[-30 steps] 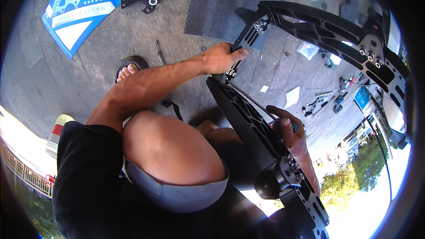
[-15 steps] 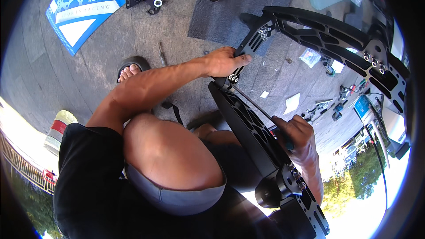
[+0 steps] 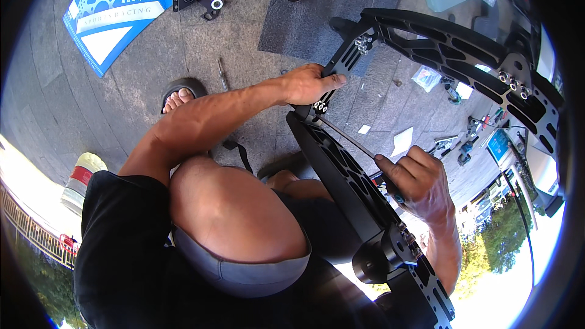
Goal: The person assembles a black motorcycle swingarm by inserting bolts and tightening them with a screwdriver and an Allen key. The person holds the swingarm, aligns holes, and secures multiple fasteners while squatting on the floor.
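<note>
Two grips are clenched: the left hand around the slotted crossbar of the black lattice frame beside the bent knee, the right hand around a long-shafted screwdriver. The frame looks stiff, probably slick; the crossbar suits holding.

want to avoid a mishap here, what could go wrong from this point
The far end of the long-shafted tool in the right hand sits close to the left hand, so a slip might jab it. The black frame slants, with the left hand on its slotted crosspiece, so it might shift if that grip loosens. A thin tool lies on the ground near the sandalled foot and could be stepped on.
</note>
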A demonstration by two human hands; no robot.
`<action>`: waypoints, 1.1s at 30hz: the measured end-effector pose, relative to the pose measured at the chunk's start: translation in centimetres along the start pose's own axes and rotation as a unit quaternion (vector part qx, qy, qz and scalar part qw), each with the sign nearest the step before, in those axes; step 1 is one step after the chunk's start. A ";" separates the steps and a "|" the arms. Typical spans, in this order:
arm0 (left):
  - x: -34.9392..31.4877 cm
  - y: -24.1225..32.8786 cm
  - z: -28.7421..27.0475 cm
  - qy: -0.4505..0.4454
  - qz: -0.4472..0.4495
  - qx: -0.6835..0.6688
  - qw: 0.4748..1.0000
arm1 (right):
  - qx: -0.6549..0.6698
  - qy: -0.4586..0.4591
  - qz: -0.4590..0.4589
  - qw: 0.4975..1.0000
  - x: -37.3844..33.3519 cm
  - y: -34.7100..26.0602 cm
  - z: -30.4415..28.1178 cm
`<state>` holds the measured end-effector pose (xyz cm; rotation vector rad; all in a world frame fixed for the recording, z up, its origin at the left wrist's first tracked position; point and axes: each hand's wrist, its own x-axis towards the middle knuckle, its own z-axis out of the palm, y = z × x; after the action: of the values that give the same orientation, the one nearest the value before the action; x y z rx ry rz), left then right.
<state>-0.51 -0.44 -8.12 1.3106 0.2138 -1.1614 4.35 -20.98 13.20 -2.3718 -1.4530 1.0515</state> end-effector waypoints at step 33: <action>0.4 -0.7 0.5 0.033 0.014 -0.006 0.999 | -0.008 -0.054 0.029 0.998 0.6 -1.1 0.1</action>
<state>-1.08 -0.90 -8.66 1.3383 0.2490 -1.0920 3.63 -19.89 13.37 -2.4163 -1.4405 1.2036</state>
